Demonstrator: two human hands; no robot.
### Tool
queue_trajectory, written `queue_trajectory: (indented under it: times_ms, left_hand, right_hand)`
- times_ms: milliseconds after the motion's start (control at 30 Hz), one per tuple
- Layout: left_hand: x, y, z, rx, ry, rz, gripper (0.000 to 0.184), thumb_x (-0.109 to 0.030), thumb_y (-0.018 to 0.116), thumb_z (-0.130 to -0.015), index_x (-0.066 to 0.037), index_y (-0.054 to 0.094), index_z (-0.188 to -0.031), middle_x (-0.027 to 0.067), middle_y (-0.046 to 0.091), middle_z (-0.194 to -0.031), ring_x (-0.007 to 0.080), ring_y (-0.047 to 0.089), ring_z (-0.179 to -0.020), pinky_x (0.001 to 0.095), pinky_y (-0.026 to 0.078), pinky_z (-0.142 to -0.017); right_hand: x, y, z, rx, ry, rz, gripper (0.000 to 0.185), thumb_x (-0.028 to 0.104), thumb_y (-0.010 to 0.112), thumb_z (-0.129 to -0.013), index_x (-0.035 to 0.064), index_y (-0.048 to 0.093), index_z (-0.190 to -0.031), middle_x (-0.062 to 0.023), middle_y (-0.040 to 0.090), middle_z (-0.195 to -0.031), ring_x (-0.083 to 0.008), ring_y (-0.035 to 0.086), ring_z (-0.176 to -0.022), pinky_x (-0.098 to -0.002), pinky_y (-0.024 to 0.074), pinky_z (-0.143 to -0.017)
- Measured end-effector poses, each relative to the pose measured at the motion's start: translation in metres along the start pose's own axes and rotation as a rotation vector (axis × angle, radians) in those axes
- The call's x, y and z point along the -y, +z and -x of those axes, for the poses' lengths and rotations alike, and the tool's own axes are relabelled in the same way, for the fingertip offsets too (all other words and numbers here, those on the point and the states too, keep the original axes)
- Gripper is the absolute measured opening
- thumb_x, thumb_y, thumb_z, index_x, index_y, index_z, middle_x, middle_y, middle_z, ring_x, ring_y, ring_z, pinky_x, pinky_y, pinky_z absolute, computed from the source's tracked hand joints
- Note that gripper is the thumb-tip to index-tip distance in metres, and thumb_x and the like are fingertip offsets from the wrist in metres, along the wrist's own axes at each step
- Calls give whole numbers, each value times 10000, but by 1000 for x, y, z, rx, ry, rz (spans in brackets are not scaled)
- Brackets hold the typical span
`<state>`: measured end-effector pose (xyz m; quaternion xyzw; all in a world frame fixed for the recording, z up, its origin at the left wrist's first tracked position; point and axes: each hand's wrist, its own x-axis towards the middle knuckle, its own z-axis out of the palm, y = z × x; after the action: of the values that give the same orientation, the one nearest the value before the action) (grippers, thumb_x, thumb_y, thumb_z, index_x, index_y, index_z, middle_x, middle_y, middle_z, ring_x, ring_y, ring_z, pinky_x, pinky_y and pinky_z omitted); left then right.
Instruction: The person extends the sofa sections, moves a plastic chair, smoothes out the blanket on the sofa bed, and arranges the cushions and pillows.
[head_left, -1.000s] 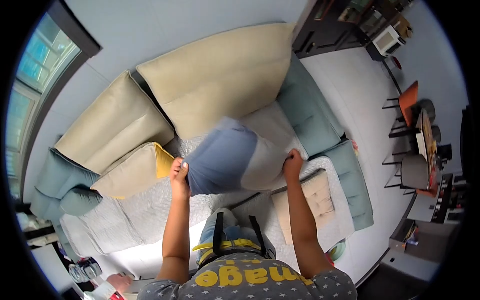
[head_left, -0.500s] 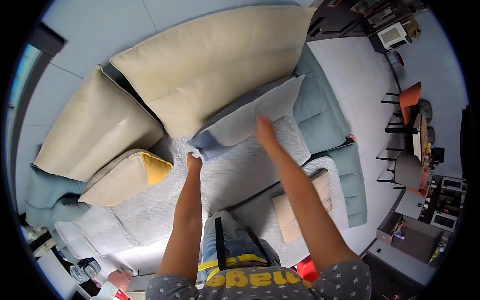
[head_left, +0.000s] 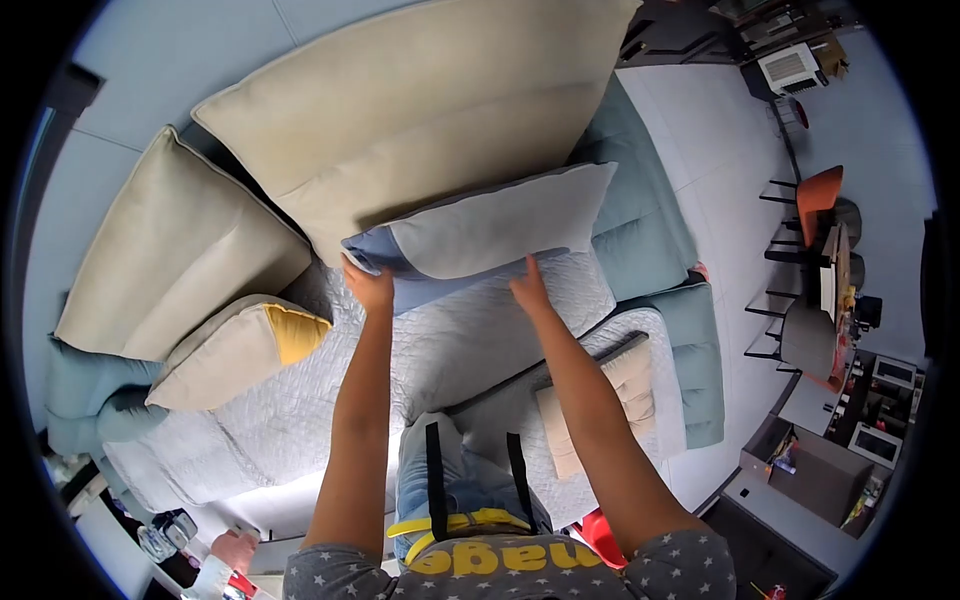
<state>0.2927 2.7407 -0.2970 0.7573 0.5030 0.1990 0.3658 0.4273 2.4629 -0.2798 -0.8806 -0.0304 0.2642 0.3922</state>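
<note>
A grey and blue throw pillow point(head_left: 490, 225) leans against the large beige back cushion point(head_left: 430, 120), its long side running across the sofa. My left hand point(head_left: 370, 286) is closed on the pillow's blue lower left corner. At the lower edge of the pillow is my right hand point(head_left: 531, 289), index finger stretched out against the edge and thumb apart. Under both hands lies a pale grey quilted sofa cover point(head_left: 440, 360). A second pillow, beige with a yellow corner point(head_left: 298, 334), rests to the left.
Another beige back cushion point(head_left: 180, 260) stands at the left. A tan seat pad point(head_left: 570, 440) lies near my right forearm. The teal sofa arm point(head_left: 640, 220) bounds the right side. Farther right are an orange chair point(head_left: 820, 203) and an open drawer point(head_left: 815, 480).
The pillow has tipped back, showing more of its front and a blue lower strip. My left hand moved slightly left and up with its corner; my right hand moved slightly down to the lower edge.
</note>
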Motion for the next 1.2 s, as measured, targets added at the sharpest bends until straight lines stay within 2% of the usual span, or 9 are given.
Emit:
queue_trajectory:
  times_ms: [67, 200, 267, 400, 600, 700, 900, 967, 1200]
  left_hand:
    - [4, -4, -8, -130, 161, -5, 872, -127, 715, -605, -20, 273, -1350, 304, 359, -1282, 430, 362, -1196, 450, 320, -1004]
    - [6, -21, -21, 239, 305, -51, 847, -102, 632, -668, -175, 225, -1407, 288, 397, -1292, 412, 409, -1192, 457, 358, -975]
    - [-26, -54, -27, 642, -26, -497, 819, -117, 593, -700, -147, 194, -1415, 237, 551, -1139, 395, 546, -1038, 444, 416, -919]
    - [-45, -70, -4, 654, -55, -762, 640, -223, 486, -801, -112, 256, -1388, 182, 589, -1117, 330, 582, -1022, 445, 452, -864]
    - [8, -116, 126, 895, 181, -313, 414, -230, 459, -827, -59, 509, -1201, 221, 572, -1119, 351, 574, -993, 433, 447, -857]
    - [22, -175, 225, 755, 149, 23, 346, -150, 468, -815, -44, 555, -1133, 213, 573, -1115, 350, 566, -997, 402, 442, -863]
    - [1, -306, 378, 564, 170, 237, 406, -38, 566, -775, -43, 507, -1177, 176, 533, -1183, 322, 532, -1065, 388, 434, -897]
    - [7, -333, 394, 491, 484, 180, 433, -6, 568, -747, -33, 507, -1175, 181, 531, -1184, 343, 518, -1077, 396, 411, -924]
    - [94, -448, 384, 291, 516, -169, 281, -96, 563, -768, -60, 589, -1046, 108, 600, -1108, 277, 570, -997, 360, 450, -838]
  right_hand:
    - [-2, 0, 4, 7, 41, 35, 705, 109, 564, -772, 28, 232, -1389, -204, 360, -1368, -291, 393, -1237, -333, 345, -996]
    - [-41, 23, 41, 34, -7, 88, 651, 68, 505, -793, 52, 246, -1391, -204, 406, -1329, -292, 461, -1160, -334, 376, -956]
    - [-40, 23, 83, 99, -60, 33, 666, 42, 498, -789, 77, 234, -1400, -200, 415, -1317, -289, 450, -1179, -344, 378, -955]
    - [-40, 23, 176, 123, -65, -69, 650, 23, 523, -769, 84, 279, -1368, -179, 459, -1266, -289, 460, -1174, -356, 390, -945]
    - [-126, 39, 283, 290, 254, -95, 343, 65, 500, -832, 54, 483, -1174, -116, 634, -936, -213, 633, -785, -335, 499, -730]
    - [-131, 50, 321, 324, 393, -489, 262, 90, 462, -872, 61, 507, -1128, -91, 642, -866, -178, 631, -666, -318, 510, -667]
    - [-24, 92, 402, 384, 400, -897, 231, 157, 438, -910, 45, 524, -1093, -111, 625, -969, -212, 619, -850, -360, 507, -750]
    - [14, 110, 430, 667, 382, -1074, 252, 195, 426, -916, 32, 529, -1078, -127, 610, -1019, -248, 583, -961, -390, 477, -836]
    - [69, 187, 497, 1038, 426, -846, 276, 231, 471, -889, 43, 544, -1078, -109, 577, -1112, -245, 561, -1009, -374, 438, -907]
